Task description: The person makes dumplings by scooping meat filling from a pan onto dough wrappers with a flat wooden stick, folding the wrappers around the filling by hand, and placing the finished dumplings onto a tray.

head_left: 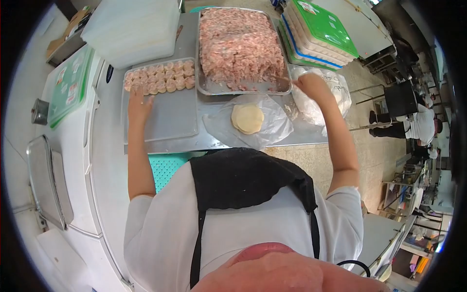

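My left hand (140, 100) is at the near edge of the rows of meat-filled dumplings (163, 78) on a grey tray (170, 117), fingers apart and pointing at the left end of the rows. At the right, my right hand (311, 85) is closed round a thin stick-like tool (281, 78), whose far end reaches over the rim of the big metal pan (199, 73). Minced meat (241, 44) is heaped in that pan. Between my hands, a stack of round dough wrappers (247, 118) lies on a clear plastic bag (279, 127).
White plastic containers (136, 34) stand at the back left, and stacked trays with a green lid (326, 24) at the back right. A filled plastic bag (335, 92) lies beside my right hand. Another person (421, 127) is far off at the right.
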Demonstrator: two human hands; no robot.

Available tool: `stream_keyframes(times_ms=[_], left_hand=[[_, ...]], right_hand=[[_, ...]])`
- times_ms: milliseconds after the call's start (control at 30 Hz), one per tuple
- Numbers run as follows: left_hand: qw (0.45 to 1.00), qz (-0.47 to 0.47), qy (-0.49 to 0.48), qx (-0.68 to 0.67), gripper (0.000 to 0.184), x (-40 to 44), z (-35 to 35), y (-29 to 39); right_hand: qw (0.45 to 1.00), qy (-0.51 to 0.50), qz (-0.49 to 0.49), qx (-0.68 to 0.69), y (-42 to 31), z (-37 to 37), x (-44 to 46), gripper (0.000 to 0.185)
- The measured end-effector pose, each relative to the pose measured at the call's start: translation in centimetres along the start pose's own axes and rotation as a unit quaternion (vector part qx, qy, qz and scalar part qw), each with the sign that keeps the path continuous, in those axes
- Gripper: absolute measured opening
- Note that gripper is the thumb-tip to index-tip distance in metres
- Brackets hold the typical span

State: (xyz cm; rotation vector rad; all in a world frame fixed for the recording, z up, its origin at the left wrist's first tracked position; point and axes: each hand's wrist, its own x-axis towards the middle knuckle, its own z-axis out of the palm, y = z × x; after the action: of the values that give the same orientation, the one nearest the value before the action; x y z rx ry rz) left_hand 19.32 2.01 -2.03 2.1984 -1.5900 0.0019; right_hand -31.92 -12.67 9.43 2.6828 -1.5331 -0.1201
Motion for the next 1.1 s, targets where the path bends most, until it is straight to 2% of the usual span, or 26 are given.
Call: stream_keyframes(times_ms=[67,100,133,167,267,333,400,433,567,667,833,867,933,1067,1100], left_hand=[[0.988,0.106,0.107,-0.032,0.052,-1.2,0.7,3.8],[0.984,0.134,0.097,-0.064,0.048,-2.1,0.7,6.6],[0.978,0.161,0.087,-0.096,0.043,-3.2,0.6,9.7],[0.968,0.198,0.049,-0.148,0.040,-4.0,0.0,13.4],[0.933,0.261,-0.077,-0.237,0.032,-6.1,1.4,21.0],[0.914,0.252,-0.141,-0.284,0.031,-7.5,5.0,23.3],[0.911,0.263,-0.162,-0.273,0.033,-8.6,6.8,25.1],[0.907,0.273,-0.178,-0.268,0.034,-8.9,7.0,26.1],[0.930,0.254,-0.142,-0.224,0.036,-9.7,6.4,28.3],[0.947,0.209,-0.130,-0.207,0.031,-10.1,7.6,27.7],[0.950,0.076,-0.139,-0.269,0.016,-10.4,7.6,27.7],[0.952,0.069,-0.138,-0.266,0.016,-10.5,7.8,27.5],[0.930,0.059,-0.108,-0.346,0.015,-10.6,7.8,27.3],[0.949,0.008,-0.095,-0.300,0.013,-10.5,6.5,27.6],[0.923,-0.079,-0.091,-0.365,0.014,-10.4,6.5,27.2]], right_hand=[[0.995,0.077,-0.012,-0.064,2.2,-0.7,1.9,0.039],[0.995,0.079,-0.010,-0.060,3.0,-1.0,3.1,0.039],[0.988,0.102,-0.022,-0.110,3.9,-1.3,4.4,0.028],[0.979,0.124,-0.035,-0.159,4.5,-1.2,5.4,0.019],[0.980,0.132,-0.083,-0.121,4.5,0.9,7.7,0.013],[0.975,0.138,-0.113,-0.129,3.1,2.6,7.8,0.010],[0.985,0.081,-0.116,-0.101,1.9,4.4,8.2,0.010],[0.985,0.083,-0.118,-0.097,1.8,5.3,8.4,0.010],[0.976,0.076,-0.173,-0.111,2.5,7.4,9.1,0.014],[0.977,0.037,-0.197,-0.078,2.8,5.8,7.5,0.013],[0.962,-0.010,-0.268,-0.057,3.1,4.4,3.5,0.013],[0.960,-0.010,-0.275,-0.054,2.9,4.5,2.8,0.013],[0.960,0.026,-0.279,0.022,2.8,4.7,1.9,0.014],[0.951,0.054,-0.299,0.051,2.6,6.5,2.2,0.017],[0.949,0.045,-0.303,0.079,2.9,6.7,2.6,0.018]])
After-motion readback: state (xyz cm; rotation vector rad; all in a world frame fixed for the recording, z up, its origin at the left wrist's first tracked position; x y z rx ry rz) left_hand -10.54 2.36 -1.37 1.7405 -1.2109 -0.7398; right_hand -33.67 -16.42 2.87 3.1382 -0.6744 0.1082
